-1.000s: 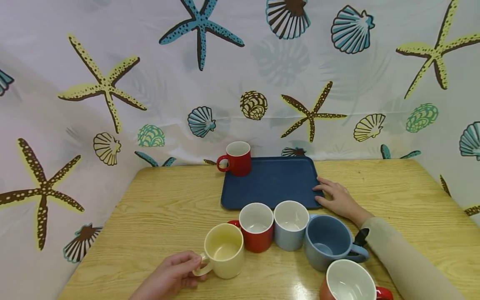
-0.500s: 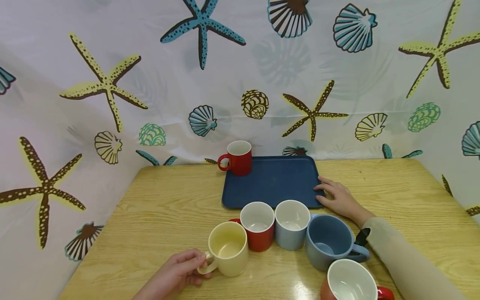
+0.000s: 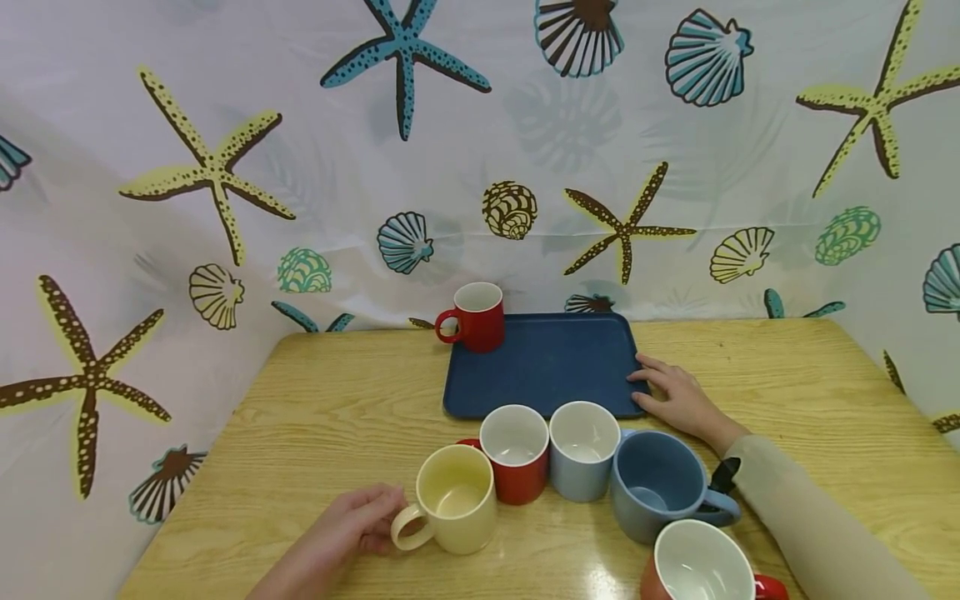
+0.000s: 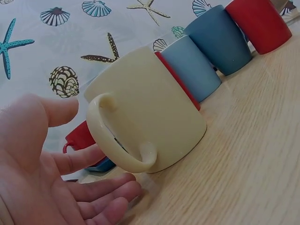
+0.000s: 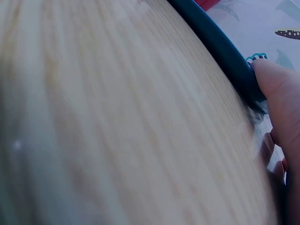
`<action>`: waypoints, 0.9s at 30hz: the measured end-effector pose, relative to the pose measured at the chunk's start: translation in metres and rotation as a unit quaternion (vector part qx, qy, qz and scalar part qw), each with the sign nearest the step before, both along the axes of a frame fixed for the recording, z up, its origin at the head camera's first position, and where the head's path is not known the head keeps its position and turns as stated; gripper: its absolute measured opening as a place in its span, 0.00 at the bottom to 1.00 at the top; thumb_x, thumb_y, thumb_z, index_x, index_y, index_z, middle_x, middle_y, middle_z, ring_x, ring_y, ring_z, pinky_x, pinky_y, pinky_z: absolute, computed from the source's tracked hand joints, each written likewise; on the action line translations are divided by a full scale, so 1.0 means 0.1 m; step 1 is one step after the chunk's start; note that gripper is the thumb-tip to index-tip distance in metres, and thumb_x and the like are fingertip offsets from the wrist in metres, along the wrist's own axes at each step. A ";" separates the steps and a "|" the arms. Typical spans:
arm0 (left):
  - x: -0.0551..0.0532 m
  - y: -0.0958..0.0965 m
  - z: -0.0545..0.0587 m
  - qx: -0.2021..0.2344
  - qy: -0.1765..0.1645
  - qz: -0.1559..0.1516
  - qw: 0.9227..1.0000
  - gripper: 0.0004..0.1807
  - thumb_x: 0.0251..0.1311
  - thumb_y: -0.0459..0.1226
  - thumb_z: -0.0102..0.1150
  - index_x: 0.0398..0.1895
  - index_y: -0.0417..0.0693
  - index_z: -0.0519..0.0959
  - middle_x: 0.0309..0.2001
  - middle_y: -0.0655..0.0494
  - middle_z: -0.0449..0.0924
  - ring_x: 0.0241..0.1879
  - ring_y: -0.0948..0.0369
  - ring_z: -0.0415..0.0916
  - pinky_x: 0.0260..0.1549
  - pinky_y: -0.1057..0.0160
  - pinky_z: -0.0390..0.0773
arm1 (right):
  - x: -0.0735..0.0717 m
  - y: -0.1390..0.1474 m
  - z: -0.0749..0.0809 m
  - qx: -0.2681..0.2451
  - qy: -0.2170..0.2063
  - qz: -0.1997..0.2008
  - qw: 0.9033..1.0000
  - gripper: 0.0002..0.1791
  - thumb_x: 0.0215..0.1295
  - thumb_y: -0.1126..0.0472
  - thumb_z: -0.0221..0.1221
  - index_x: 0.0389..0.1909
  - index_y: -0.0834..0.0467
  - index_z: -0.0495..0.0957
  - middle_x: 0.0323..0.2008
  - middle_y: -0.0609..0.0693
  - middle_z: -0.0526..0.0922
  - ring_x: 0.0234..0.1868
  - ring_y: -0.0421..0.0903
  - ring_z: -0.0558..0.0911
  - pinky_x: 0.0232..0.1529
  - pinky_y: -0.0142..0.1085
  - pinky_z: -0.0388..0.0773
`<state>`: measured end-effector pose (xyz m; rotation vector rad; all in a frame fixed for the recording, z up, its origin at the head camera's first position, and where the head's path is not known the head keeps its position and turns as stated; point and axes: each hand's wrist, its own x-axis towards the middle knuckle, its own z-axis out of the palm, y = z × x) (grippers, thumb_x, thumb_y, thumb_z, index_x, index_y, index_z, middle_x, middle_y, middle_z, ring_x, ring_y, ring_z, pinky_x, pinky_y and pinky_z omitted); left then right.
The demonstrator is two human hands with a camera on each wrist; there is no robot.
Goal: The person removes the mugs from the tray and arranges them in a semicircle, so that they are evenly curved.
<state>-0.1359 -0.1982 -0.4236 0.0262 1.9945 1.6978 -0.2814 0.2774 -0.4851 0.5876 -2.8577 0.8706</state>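
Observation:
A pale yellow mug (image 3: 456, 504) stands upright on the wooden table, its handle pointing left. Just left of that handle is my left hand (image 3: 352, 525), thumb and fingers apart and holding nothing. In the left wrist view the fingertips (image 4: 117, 187) lie close to the handle (image 4: 115, 150); whether one touches it I cannot tell. My right hand (image 3: 675, 400) rests at the right edge of the dark blue tray (image 3: 547, 375). Its thumb (image 5: 272, 77) lies against the tray rim (image 5: 225, 47) in the right wrist view. A red mug (image 3: 480, 321) stands on the tray's far left corner.
Right of the yellow mug stand a red mug (image 3: 517, 467), a light blue mug (image 3: 581, 467) and a larger blue mug (image 3: 656, 492), close together. Another red mug (image 3: 697, 567) is at the near edge of view. A patterned curtain (image 3: 480, 167) hangs behind the table.
The yellow mug has shifted slightly right, towards the red mug beside it. My left hand has let go of its handle and drawn back left. The right hand has stayed on the tray edge.

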 end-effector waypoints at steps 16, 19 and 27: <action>-0.33 0.13 -0.02 0.004 0.026 0.056 0.998 0.17 0.62 0.49 0.54 0.30 0.45 0.79 0.30 0.54 0.81 0.33 0.59 0.79 0.33 0.63 0.75 | 0.00 0.00 -0.01 0.000 0.002 -0.001 1.000 0.19 0.63 0.52 0.58 0.52 0.54 0.76 0.67 0.58 0.59 0.64 0.60 0.59 0.61 0.60 0.46; -0.39 0.13 -0.02 -0.002 0.024 0.058 0.998 0.17 0.61 0.50 0.55 0.31 0.45 0.79 0.30 0.54 0.81 0.33 0.59 0.79 0.33 0.63 0.75 | 0.01 0.00 0.00 0.002 0.002 -0.001 1.000 0.18 0.63 0.52 0.57 0.52 0.54 0.76 0.68 0.57 0.59 0.64 0.60 0.59 0.61 0.60 0.46; -0.55 0.15 -0.05 0.001 0.032 0.058 0.998 0.17 0.62 0.49 0.54 0.32 0.43 0.79 0.31 0.54 0.81 0.32 0.60 0.79 0.32 0.63 0.75 | 0.03 -0.01 0.02 -0.006 0.013 0.004 1.000 0.18 0.63 0.53 0.58 0.52 0.55 0.77 0.67 0.58 0.60 0.64 0.62 0.59 0.60 0.61 0.47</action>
